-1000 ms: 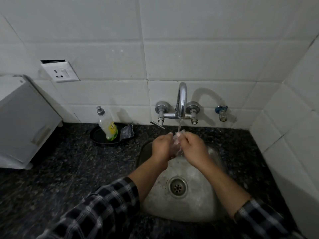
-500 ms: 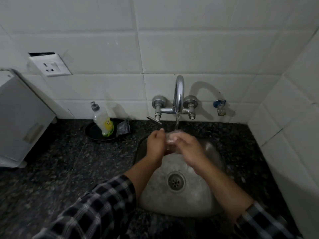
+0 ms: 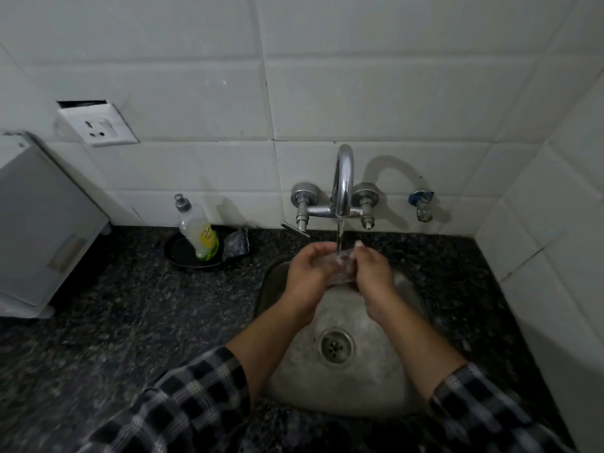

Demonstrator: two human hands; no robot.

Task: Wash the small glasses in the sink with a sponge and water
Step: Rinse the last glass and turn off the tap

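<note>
A small clear glass (image 3: 341, 268) is held over the steel sink (image 3: 353, 384), right under the stream running from the chrome tap (image 3: 342, 181). My left hand (image 3: 307, 268) grips the glass from the left. My right hand (image 3: 372, 269) holds it from the right, fingers curled round it. Most of the glass is hidden between the two hands. No sponge shows in either hand.
A dish soap bottle (image 3: 197, 228) stands in a black dish (image 3: 183, 253) on the dark granite counter, with a dark scrub pad (image 3: 238, 245) beside it. A white appliance (image 3: 42, 220) sits at far left. A wall socket (image 3: 98, 124) is above it. Tiled wall closes the right side.
Both hands stay together under the tap with the glass; they have turned it slightly between them. The view has shifted a little; water keeps running.
</note>
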